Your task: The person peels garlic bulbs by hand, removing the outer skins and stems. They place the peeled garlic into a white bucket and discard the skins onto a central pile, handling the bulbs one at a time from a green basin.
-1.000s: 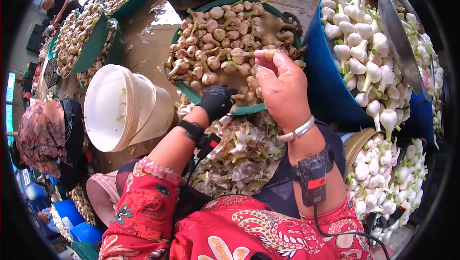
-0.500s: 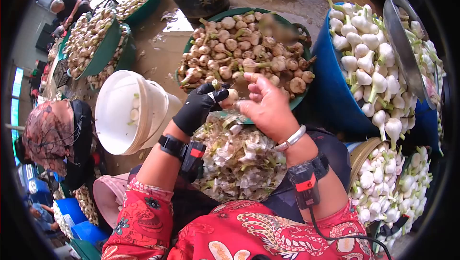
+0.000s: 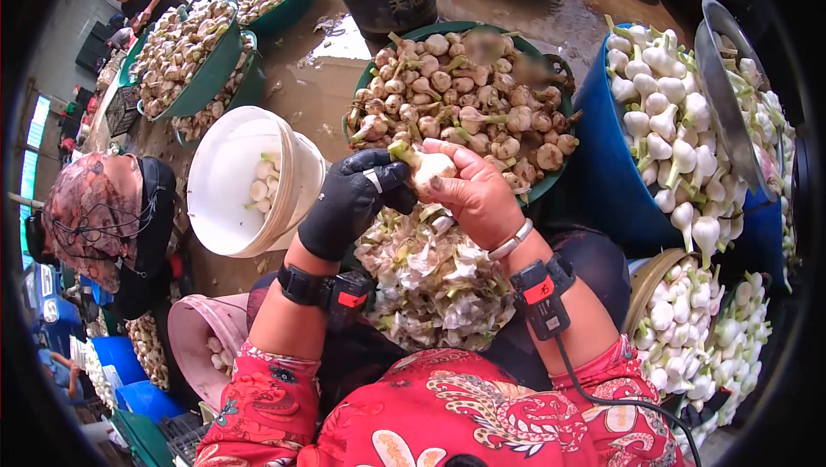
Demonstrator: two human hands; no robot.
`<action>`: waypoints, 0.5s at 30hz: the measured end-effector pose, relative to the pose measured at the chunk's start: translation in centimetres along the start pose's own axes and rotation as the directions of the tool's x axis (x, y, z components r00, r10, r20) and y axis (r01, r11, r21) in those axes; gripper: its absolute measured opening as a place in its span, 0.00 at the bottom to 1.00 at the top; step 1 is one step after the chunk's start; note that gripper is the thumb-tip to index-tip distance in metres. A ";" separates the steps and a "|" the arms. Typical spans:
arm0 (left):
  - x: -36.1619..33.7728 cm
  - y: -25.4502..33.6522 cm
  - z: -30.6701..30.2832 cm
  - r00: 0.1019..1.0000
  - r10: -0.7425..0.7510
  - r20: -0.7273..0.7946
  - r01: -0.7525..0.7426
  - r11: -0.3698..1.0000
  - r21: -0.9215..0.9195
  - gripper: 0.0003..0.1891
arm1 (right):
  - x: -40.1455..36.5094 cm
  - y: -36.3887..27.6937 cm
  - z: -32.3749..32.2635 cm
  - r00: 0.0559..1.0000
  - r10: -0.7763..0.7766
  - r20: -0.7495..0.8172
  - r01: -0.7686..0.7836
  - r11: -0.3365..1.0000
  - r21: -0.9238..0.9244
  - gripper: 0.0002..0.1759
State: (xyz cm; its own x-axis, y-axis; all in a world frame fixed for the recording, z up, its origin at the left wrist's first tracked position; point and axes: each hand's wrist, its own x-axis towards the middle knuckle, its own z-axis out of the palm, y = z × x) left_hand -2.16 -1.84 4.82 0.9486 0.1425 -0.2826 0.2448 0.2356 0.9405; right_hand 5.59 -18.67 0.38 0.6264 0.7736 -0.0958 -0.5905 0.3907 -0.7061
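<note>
A garlic bulb (image 3: 429, 171) with a short green stem is held between both hands, in front of a green basin (image 3: 353, 114) of unpeeled garlic. My left hand (image 3: 351, 200), in a black glove, is closed on its stem side. My right hand (image 3: 478, 194), bare, pinches the bulb from the right, fingers over the top and thumb on the near side. Below the hands lies a heap of loose garlic skins (image 3: 434, 282).
At left stands a white bucket (image 3: 225, 200) with some bulbs, a pink bucket (image 3: 194, 338) nearer. A blue tub (image 3: 594, 148) of white garlic is at right, a tan-rimmed bucket (image 3: 644, 290) below it. A co-worker in a patterned head covering (image 3: 90, 217) is at far left.
My right hand has closed in and now grips a bulb together with my left. The view has shifted, so the basin and buckets appear moved slightly right.
</note>
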 end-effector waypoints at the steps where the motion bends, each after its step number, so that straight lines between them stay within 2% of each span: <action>1: 0.0 0.0 0.1 1.000 0.000 0.001 0.000 1.000 -0.001 0.12 | 0.1 0.1 0.1 0.999 -0.015 -0.035 0.014 1.000 -0.020 0.35; 4: 0.0 -0.1 0.5 0.999 0.002 -0.047 -0.004 0.999 -0.040 0.12 | 0.1 0.0 0.3 0.996 -0.050 -0.074 0.048 0.998 -0.033 0.35; 6: 0.1 -0.4 0.7 0.994 0.111 0.006 -0.111 0.994 0.019 0.15 | 0.0 -0.3 0.6 0.995 -0.062 -0.075 0.059 0.998 -0.036 0.34; 7: 0.3 -0.6 0.7 0.994 0.109 0.006 -0.109 0.994 0.020 0.15 | 0.0 -0.4 0.7 0.994 -0.074 -0.075 0.071 0.997 -0.041 0.34; 9: 0.7 -0.8 0.9 1.000 -0.002 -0.031 0.000 0.996 -0.087 0.13 | -0.1 0.1 0.4 0.993 -0.069 -0.095 0.062 0.995 -0.074 0.33; 12: 0.3 -0.5 1.2 1.000 -0.026 -0.006 0.025 0.991 -0.134 0.14 | -0.3 0.3 0.3 0.990 -0.053 -0.131 0.041 0.995 -0.093 0.32; 14: 0.4 -0.8 0.9 0.999 -0.039 -0.019 0.037 0.995 -0.096 0.13 | -0.4 0.4 0.3 0.988 -0.041 -0.149 0.029 0.996 -0.080 0.31; 15: 0.5 -0.9 0.8 0.998 -0.051 -0.033 0.049 0.997 -0.055 0.12 | -0.4 0.5 0.3 0.989 -0.020 -0.145 0.011 0.998 -0.063 0.27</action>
State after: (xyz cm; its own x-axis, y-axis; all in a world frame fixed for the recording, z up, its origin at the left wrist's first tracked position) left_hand -1.81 -2.73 3.95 0.9279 0.1622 -0.3358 0.2791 0.2950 0.9138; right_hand 4.89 -18.64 0.28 0.7052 0.6853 -0.1819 -0.5501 0.3671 -0.7501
